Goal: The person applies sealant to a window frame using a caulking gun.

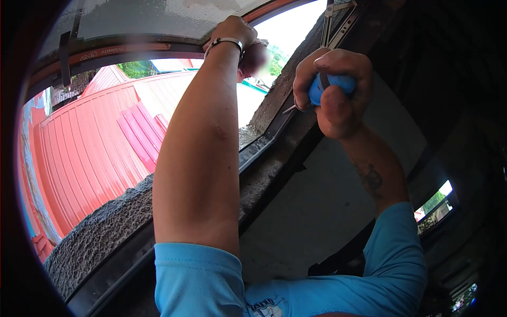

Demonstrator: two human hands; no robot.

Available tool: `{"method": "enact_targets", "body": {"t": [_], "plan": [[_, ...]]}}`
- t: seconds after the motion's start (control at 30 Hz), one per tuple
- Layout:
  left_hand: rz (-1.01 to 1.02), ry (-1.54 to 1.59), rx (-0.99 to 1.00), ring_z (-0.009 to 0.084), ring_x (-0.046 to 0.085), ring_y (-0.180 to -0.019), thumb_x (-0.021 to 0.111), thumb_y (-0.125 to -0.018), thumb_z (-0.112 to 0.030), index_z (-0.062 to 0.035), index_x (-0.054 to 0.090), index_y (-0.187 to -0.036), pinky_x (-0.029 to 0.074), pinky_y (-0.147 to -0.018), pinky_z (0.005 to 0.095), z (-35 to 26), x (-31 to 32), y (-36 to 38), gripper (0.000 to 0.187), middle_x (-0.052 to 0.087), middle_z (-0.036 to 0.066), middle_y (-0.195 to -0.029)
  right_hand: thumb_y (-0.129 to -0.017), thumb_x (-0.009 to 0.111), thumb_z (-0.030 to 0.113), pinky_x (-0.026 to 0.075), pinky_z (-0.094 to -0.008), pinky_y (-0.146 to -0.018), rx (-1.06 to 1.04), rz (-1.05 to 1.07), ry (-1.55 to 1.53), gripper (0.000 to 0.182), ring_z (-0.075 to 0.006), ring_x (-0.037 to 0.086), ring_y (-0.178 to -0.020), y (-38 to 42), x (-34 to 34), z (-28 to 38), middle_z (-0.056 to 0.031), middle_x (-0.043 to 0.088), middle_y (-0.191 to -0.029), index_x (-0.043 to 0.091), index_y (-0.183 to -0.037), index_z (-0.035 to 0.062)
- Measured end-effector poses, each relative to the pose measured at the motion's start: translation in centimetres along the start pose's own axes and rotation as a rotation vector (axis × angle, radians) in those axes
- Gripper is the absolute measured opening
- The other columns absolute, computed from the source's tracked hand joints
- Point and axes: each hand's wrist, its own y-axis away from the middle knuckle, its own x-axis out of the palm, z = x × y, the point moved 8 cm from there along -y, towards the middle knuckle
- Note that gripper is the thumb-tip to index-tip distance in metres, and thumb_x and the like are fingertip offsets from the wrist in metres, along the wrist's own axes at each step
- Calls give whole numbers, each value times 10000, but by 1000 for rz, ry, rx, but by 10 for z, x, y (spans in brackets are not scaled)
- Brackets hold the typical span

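Note:
My left hand [235, 31], with a band on its wrist, is closed on the lower corner of the tilted-open window sash [185, 46] at the top. Its fingertips are hidden behind the knuckles. To the right, my right hand [346, 66] wraps round a blue handle [334, 89] with a dark band. A thin metal shaft [289, 110] shows below that hand, near the dark window frame [264, 150]; whether it touches the frame I cannot tell.
A metal hinge arm [338, 26] joins the frame at the upper right. Rough concrete ledge [105, 235] runs outside, with a red metal roof [90, 153] beyond. Past my left wrist is a blurred person [254, 59]. A small bright opening [434, 207] is at the right.

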Motion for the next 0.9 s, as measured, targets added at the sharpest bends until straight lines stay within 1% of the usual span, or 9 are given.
{"method": "enact_targets", "body": {"t": [0.2,0.37,0.43,0.53,0.67,0.77,0.83,0.9], "plan": [[27,-33,-21,288,607,-1064,590,-789,-259,-128,664,-1096,454,-943,357,-2,-4,6,342,639,131,-1138,-930,542,320,414,-244,-424,-18,26,0,343,-126,488,-501,1,1,1,-155,567,-735,428,-1114,54],[31,-36,-8,277,612,-1058,600,-786,-267,-128,671,-1082,456,-936,348,3,-1,0,334,647,125,-1123,-924,546,298,425,-251,-449,-13,92,8,333,-127,488,-518,2,10,4,-157,567,-759,426,-1112,50],[31,-46,3,274,613,-1057,603,-786,-269,-131,673,-1079,456,-934,345,5,2,-4,332,650,121,-1119,-919,549,289,433,-253,-464,-42,118,16,334,-127,491,-532,2,12,6,-162,566,-773,424,-1111,45],[10,-30,-9,269,616,-1051,608,-782,-268,-132,676,-1072,459,-928,341,8,2,-3,327,654,120,-1108,-916,553,285,435,-254,-465,5,102,-19,338,-127,493,-540,5,10,5,-165,565,-778,422,-1110,40],[1,-38,-6,272,617,-1048,606,-779,-262,-128,678,-1066,463,-924,343,8,-1,1,325,655,117,-1109,-914,556,276,432,-251,-465,-24,111,-4,342,-122,482,-533,7,10,6,-170,563,-777,422,-1119,36],[1,-56,1,273,616,-1048,606,-774,-260,-129,684,-1056,460,-929,344,8,-2,0,321,649,119,-1120,-912,559,270,447,-258,-473,-27,113,3,323,-134,517,-550,6,16,8,-150,569,-784,450,-1108,37],[5,-66,3,274,614,-1049,606,-770,-259,-130,686,-1053,456,-935,344,7,-4,-2,321,644,124,-1129,-908,566,265,473,-279,-487,-199,212,136,307,-157,561,-577,4,37,22,-116,574,-798,489,-1103,40],[-32,-56,106,333,621,-1026,592,-791,-269,-158,686,-1055,477,-921,406,2,-6,-9,302,644,153,-1113,-861,619,219,487,-291,-496,-197,280,92,277,-191,598,-613,5,60,23,-96,580,-795,546,-1076,60]]}}
